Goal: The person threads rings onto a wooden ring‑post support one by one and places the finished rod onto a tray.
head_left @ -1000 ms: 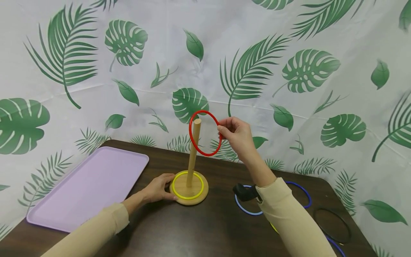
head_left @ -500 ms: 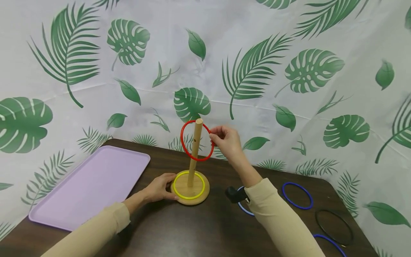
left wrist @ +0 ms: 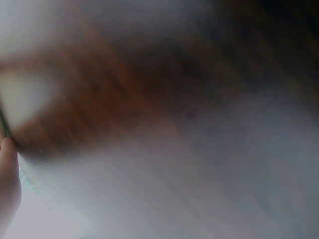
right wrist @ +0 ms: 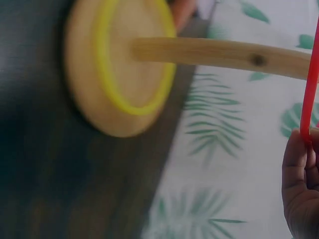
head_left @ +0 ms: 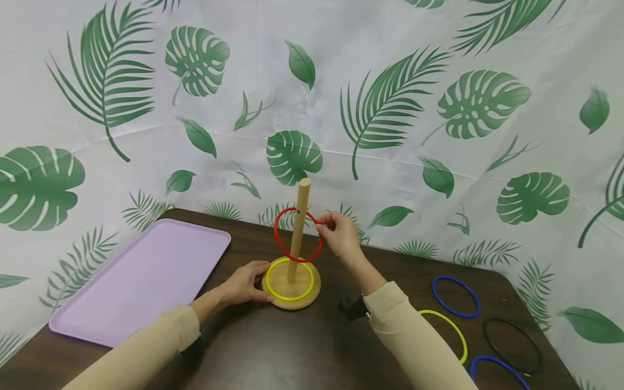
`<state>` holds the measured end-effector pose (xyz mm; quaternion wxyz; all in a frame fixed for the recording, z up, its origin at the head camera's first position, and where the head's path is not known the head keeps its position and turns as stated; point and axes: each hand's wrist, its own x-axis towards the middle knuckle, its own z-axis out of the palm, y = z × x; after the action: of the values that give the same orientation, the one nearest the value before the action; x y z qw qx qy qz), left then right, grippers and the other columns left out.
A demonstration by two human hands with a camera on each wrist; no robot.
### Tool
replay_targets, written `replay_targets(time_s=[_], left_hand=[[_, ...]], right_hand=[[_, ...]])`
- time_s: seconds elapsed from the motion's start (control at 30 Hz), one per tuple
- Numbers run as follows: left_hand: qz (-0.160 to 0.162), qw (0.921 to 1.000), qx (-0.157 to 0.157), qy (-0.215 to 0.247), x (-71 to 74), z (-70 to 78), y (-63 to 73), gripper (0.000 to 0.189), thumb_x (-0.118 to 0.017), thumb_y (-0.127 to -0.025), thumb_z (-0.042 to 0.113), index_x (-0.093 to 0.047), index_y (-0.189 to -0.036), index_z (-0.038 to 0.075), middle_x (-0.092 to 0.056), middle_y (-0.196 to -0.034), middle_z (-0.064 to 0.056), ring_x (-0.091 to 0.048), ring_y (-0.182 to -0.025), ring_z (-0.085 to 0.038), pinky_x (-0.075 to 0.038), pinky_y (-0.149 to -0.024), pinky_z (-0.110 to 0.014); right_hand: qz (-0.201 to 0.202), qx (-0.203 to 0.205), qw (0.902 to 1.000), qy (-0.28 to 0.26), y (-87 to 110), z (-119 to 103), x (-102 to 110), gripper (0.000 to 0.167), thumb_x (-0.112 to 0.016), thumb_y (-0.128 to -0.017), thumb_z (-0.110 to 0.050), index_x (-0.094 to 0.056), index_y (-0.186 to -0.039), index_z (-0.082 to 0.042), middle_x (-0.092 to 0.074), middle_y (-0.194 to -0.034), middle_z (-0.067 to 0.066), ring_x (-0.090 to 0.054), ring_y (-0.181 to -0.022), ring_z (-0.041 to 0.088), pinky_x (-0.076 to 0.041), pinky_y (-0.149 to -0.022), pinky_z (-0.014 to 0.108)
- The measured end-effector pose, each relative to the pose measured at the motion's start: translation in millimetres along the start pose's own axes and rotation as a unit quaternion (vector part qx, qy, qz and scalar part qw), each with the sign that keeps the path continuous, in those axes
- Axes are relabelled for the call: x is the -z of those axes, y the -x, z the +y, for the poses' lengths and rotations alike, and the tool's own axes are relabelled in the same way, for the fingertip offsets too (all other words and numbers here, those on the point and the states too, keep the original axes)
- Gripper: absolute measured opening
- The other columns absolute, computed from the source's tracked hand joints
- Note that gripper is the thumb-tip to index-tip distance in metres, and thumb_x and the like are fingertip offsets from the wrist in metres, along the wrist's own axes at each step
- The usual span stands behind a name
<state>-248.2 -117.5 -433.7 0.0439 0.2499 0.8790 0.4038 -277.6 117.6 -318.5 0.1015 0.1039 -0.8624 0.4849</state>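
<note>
A wooden stand has a round base (head_left: pixel 317 287) and an upright peg (head_left: pixel 303 203). Round the peg's foot, flat on the base, lies a yellow ring (head_left: pixel 290 299). My left hand (head_left: pixel 245 284) grips the base's left edge, thumb on the near side and fingers on the far side. Between thumb and fingertips, my right hand (head_left: pixel 340 237) pinches a red ring (head_left: pixel 276 233) by its right side. That ring hangs tilted partway down the peg, with the peg passing through it. In the right wrist view the red ring (right wrist: pixel 310 94) crosses the peg (right wrist: pixel 219 52). The left wrist view is mostly blur.
A lilac tray (head_left: pixel 146 276) lies on the dark table (head_left: pixel 263 352) at left. Beside my right forearm are another yellow ring (head_left: pixel 458 330), a black ring (head_left: pixel 514 322) and two blue rings (head_left: pixel 455 279), (head_left: pixel 497 362). A leaf-patterned cloth (head_left: pixel 370 189) hangs behind the table.
My right hand has moved left and down, bringing the red ring from the peg's top to around its middle. My left hand keeps its grip on the base.
</note>
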Motion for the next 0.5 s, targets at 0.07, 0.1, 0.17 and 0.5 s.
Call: replay_targets(time_s=[0.07, 0.1, 0.17, 0.5], left_hand=[[0.001, 1.0000, -0.002, -0.003, 0.1, -0.5, -0.3, 0.084, -0.082, -0.072, 0.025, -0.042, -0.135, -0.012, -0.044, -0.134, -0.029, -0.043, -0.125, -0.041, -0.043, -0.099, -0.048], [0.001, 1.0000, -0.003, -0.004, 0.2, -0.6, -0.2, 0.083, -0.082, -0.072, 0.025, -0.042, -0.135, -0.011, -0.044, -0.134, -0.029, -0.043, -0.125, -0.041, -0.042, -0.099, -0.048], [0.002, 1.0000, -0.006, -0.005, 0.5, -0.4, 0.2, 0.083, -0.082, -0.071, 0.026, -0.043, -0.135, -0.010, -0.045, -0.134, -0.028, -0.043, -0.124, -0.041, -0.041, -0.100, -0.049], [-0.001, 1.0000, -0.005, -0.008, 0.9, 2.6, 1.4, 0.075, -0.082, -0.071, 0.026, -0.050, -0.131, -0.005, -0.045, -0.134, -0.028, -0.042, -0.125, -0.043, -0.037, -0.102, -0.053]], right_hand=[[-0.002, 0.006, 0.9999, 0.014, 4.1, 11, -7, 0.006, -0.065, -0.085, -0.001, -0.066, -0.089, 0.003, -0.065, -0.075, 0.013, -0.058, -0.062, 0.013, -0.046, -0.052, 0.019], [-0.003, 0.006, 0.9998, 0.019, 6.5, 17, -11, 0.005, -0.065, -0.084, 0.000, -0.066, -0.088, 0.003, -0.065, -0.074, 0.013, -0.059, -0.060, 0.012, -0.046, -0.051, 0.019], [-0.008, 0.004, 0.9994, 0.034, 11.4, 27, -18, 0.004, -0.066, -0.084, 0.000, -0.066, -0.086, 0.003, -0.065, -0.072, 0.012, -0.059, -0.059, 0.012, -0.047, -0.051, 0.019], [-0.018, -0.029, 0.9949, 0.095, 24.6, 58, -46, 0.003, -0.067, -0.081, -0.001, -0.068, -0.083, 0.002, -0.066, -0.070, 0.008, -0.053, -0.059, 0.011, -0.044, -0.052, 0.020]])
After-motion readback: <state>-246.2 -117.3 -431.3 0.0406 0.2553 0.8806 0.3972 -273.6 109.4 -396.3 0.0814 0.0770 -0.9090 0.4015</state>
